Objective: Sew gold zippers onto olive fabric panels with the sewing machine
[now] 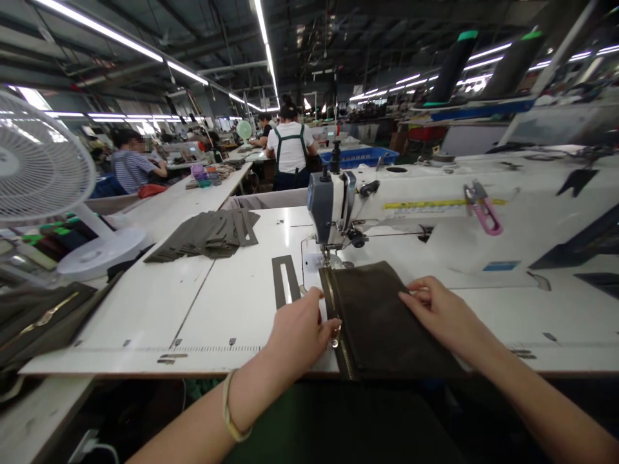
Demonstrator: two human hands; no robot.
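While the left hand (300, 332) pinches the zipper (333, 303) between thumb and fingers, the right hand (438, 312) lies flat on the dark fabric panel (382, 328), gripping nothing. The fabric panel sits on the white table (232, 303), far end under the sewing machine (331, 206).

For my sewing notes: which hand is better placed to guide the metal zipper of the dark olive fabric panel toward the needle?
Probably the left hand: it pinches the metal zipper, while the right hand lies flat on the dark olive fabric panel.
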